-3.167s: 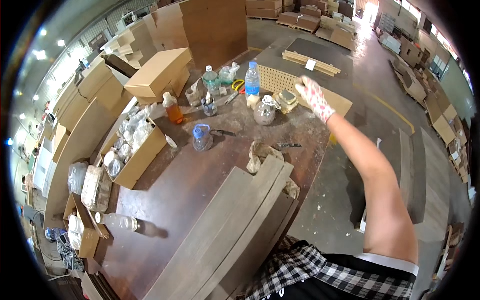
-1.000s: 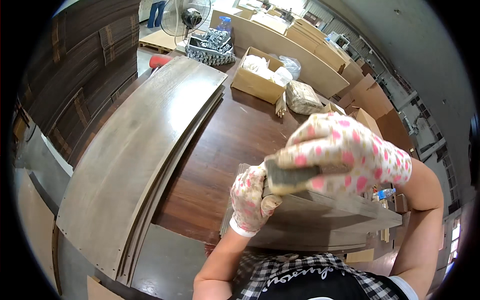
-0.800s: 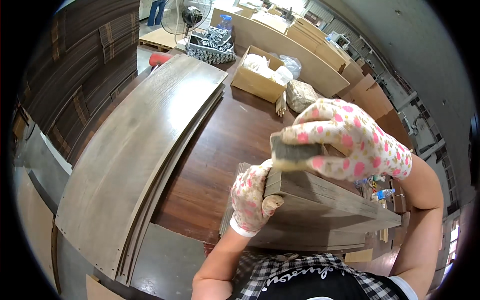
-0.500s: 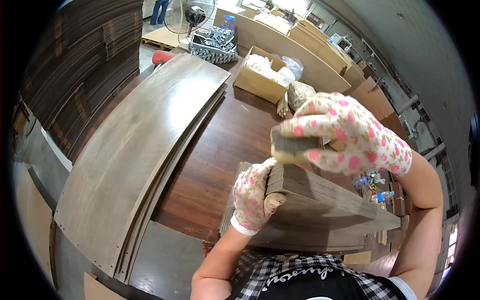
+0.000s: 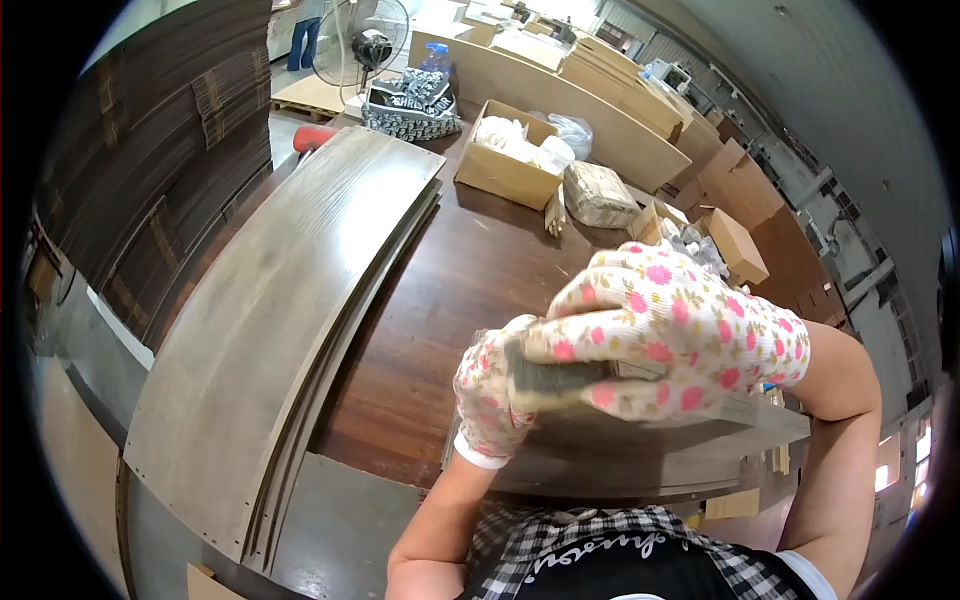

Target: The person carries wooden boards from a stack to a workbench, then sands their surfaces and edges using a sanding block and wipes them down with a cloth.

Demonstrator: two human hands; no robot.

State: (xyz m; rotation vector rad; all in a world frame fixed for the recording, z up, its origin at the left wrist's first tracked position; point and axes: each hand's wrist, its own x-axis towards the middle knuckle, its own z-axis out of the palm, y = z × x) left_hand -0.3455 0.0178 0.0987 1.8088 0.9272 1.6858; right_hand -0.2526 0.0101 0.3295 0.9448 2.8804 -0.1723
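Note:
Both hands wear white gloves with a pink flower print. My right hand (image 5: 675,335) is closed around a sanding block (image 5: 558,382), dark grey on its face and yellowish along the edge, slightly blurred. It is over the near-left end of several narrow grey-brown wood boards (image 5: 640,455) stood together on the table. My left hand (image 5: 487,395) grips that same end of the boards; the block and right fingers hide part of its fingers. Whether the block touches the boards cannot be made out, since the right hand covers the contact.
Large grey wood panels (image 5: 290,250) lie stacked on the table's left. Beyond stand a cardboard box (image 5: 500,180) of white cloth items, a wrapped bundle (image 5: 600,197), a patterned bag (image 5: 415,110) and a fan (image 5: 370,45). Dark flat sheets (image 5: 180,150) are piled far left.
My right hand has moved down, left and nearer with the sanding block, from above the board end to beside my left hand. My left hand keeps its place; the view has shifted slightly.

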